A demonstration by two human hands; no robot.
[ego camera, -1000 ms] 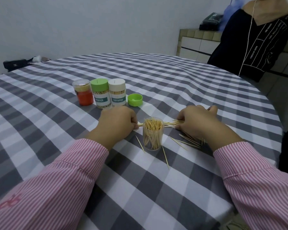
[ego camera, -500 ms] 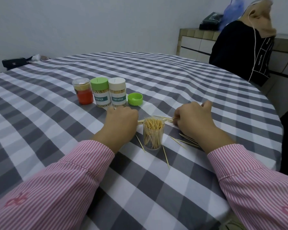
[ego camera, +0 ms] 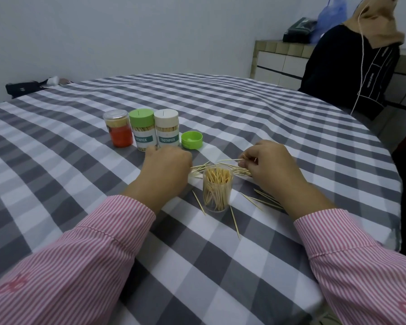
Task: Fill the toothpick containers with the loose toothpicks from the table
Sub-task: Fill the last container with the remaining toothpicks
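Note:
A clear open toothpick container (ego camera: 217, 188), partly full, stands upright between my hands. My right hand (ego camera: 271, 167) is just right of it and pinches a few loose toothpicks (ego camera: 230, 159) in its fingertips, lifted over a small heap (ego camera: 240, 171). My left hand (ego camera: 168, 170) lies curled on the cloth to the container's left, its fingers hidden, touching toothpicks (ego camera: 198, 168) at the heap's left end. More loose toothpicks (ego camera: 265, 200) lie around the container's base.
Behind my left hand stand an orange-filled jar (ego camera: 118, 131), a green-capped toothpick jar (ego camera: 142, 129) and a white-capped one (ego camera: 167, 130), with a loose green lid (ego camera: 192, 140) beside them. A seated person (ego camera: 352, 71) is at the far right, at the round table's edge (ego camera: 384, 165).
My right hand has lifted off the heap toward the container, now pinching toothpicks. My left hand has shifted slightly away from me and stays curled on the cloth.

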